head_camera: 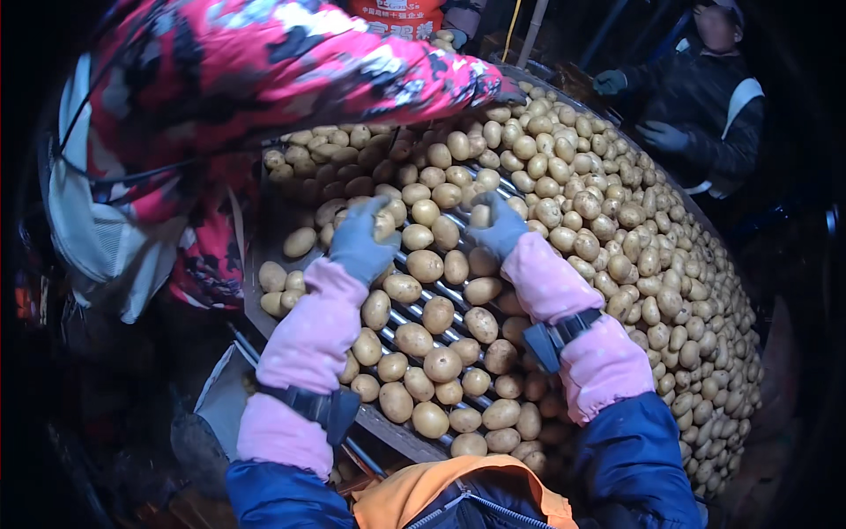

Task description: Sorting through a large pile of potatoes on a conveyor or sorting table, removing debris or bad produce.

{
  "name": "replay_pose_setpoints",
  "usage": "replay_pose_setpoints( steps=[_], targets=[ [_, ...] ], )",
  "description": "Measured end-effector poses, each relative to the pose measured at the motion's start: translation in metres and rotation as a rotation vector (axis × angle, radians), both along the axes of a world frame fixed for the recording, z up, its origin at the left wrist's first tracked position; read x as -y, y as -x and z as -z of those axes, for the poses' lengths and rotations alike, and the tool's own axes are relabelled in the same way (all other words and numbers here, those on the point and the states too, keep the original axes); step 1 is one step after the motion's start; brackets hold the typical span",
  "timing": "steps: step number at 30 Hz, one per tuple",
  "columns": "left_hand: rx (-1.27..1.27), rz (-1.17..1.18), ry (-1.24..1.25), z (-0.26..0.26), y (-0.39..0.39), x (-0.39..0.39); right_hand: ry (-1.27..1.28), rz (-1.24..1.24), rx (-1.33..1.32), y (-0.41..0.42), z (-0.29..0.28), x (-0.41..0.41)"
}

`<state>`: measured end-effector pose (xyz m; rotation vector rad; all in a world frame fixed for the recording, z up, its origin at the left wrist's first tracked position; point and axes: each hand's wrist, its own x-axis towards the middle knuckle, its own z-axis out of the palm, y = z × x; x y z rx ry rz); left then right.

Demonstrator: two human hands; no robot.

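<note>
Potatoes lie spread over a sorting table of metal rollers (403, 316), with a dense heap of potatoes (634, 244) along its right side. My left hand (365, 239), in a grey-blue glove, has its fingers around a potato (384, 225). Opposite it, my right hand (496, 225), gloved alike, grips another potato (480, 216) between thumb and fingers. Loose potatoes, among them a large one (425, 266), lie between and below my hands. Both my forearms wear pink sleeve covers with dark straps and devices.
A co-worker's arm in a red camouflage sleeve (297, 73) reaches across the table's far side. Another person in dark clothes and gloves (700, 119) stands beyond the right edge. A red sack bearing writing (396, 18) stands at the back. The table's metal rim (403, 436) runs near my body.
</note>
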<state>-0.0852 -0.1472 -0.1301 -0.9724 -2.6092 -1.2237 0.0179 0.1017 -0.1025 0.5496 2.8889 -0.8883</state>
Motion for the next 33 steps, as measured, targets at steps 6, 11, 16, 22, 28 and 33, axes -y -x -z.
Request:
replay_pose_setpoints(
  steps=[6, 11, 16, 22, 28, 33],
  targets=[
    [0.843, 0.101, -0.899, -0.064, -0.062, 0.091, -0.419, -0.534, 0.078, -0.01, -0.048, 0.09],
    [0.997, 0.156, -1.185, -0.037, -0.117, 0.156, -0.683, -0.662, 0.356, 0.009, 0.012, 0.089],
    [1.076, -0.217, -1.313, 0.018, -0.178, 0.269, -0.43, -0.636, 0.263, 0.003, 0.005, 0.084],
    [1.278, -0.619, -0.772, 0.052, -0.263, 0.349, 0.836, -0.274, 0.07, -0.079, -0.065, 0.124],
    [1.24, -0.832, -0.459, 0.098, -0.304, 0.346, 0.784, -0.852, 0.353, -0.117, -0.048, 0.236],
    [1.091, -0.977, -0.651, 0.091, -0.295, 0.359, 0.929, -0.674, 0.33, -0.134, -0.044, 0.279]
  ],
)
